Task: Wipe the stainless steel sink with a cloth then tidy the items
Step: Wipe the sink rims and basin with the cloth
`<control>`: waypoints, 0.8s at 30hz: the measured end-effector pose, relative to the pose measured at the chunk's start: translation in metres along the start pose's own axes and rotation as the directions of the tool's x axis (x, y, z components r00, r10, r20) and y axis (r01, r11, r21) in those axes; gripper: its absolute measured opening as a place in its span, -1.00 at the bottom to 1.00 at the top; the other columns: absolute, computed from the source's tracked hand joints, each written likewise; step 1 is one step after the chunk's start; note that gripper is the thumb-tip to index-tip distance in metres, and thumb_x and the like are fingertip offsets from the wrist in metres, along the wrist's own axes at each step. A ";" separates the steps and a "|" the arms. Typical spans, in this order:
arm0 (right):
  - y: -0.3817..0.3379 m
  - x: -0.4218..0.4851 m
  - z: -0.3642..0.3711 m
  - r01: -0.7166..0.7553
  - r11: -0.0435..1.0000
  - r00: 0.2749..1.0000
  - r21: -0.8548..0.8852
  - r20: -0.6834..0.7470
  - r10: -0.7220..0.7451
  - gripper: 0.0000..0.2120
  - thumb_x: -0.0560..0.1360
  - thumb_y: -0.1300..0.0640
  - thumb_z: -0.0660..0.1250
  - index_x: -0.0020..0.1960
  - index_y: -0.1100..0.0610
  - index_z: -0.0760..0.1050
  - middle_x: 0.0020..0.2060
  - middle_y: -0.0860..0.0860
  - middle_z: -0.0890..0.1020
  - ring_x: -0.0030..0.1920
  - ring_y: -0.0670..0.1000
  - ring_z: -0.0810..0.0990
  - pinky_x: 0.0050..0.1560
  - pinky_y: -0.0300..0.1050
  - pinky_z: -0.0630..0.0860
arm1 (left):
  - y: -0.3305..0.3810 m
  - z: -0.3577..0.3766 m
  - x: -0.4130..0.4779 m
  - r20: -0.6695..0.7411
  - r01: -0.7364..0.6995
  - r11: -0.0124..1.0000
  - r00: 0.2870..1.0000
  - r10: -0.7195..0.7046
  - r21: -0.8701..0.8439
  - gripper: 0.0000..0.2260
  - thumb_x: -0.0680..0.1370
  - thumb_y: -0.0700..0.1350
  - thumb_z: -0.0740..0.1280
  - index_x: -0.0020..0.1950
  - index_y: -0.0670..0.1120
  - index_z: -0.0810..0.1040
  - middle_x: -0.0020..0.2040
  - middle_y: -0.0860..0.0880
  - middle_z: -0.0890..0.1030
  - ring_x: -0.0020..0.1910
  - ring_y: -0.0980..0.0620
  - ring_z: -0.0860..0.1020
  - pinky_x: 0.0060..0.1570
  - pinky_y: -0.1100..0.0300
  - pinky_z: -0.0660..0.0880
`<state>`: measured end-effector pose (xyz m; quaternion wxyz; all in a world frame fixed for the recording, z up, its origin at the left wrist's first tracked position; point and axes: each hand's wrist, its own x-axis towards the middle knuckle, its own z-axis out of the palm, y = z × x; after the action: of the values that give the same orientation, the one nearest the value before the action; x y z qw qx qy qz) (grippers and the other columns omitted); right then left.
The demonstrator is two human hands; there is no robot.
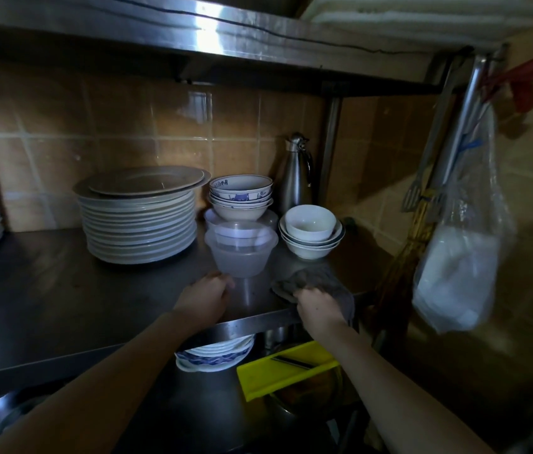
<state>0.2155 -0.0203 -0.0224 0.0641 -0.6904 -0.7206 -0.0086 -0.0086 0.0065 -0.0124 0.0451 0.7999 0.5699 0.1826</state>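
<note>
Figure: steel tabletop [62, 290], lower centre of frame. One grey cloth [316, 277] lies at the front edge, right of centre; the right hand [319, 306] grips it with curled fingers. The cloth is judged soft, light and limp, best bunched in the palm. The left hand [206, 298] sits at the base of the clear plastic tub [240, 257]; whether it grips cannot be told. The tubs, at least two, look light and slippery; hold them by the wall. Behind are one stack of plates [140, 224], more than ten; about five patterned bowls [240, 191]; about four white bowls [311, 231]; and one steel flask [296, 178]. The crockery is judged heavy and breakable; lift it from beneath.
</note>
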 end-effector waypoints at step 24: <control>-0.013 -0.087 -0.077 -0.065 0.900 0.952 0.430 -0.243 0.185 -0.80 0.50 0.24 0.18 -0.08 0.22 0.59 -0.10 0.17 0.64 -0.01 0.16 0.60 -0.05 0.02 0.56 | 0.017 -0.042 -0.059 -0.101 -0.052 0.998 0.994 0.049 -0.021 -0.83 0.55 -0.08 0.16 0.08 0.07 0.48 0.18 0.04 0.53 0.12 -0.02 0.52 -0.03 0.10 0.36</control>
<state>0.2119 -0.1152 0.0462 0.3111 -0.6977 -0.6432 0.0529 -0.0242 -0.0602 0.0167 0.0212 0.8032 0.5488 0.2306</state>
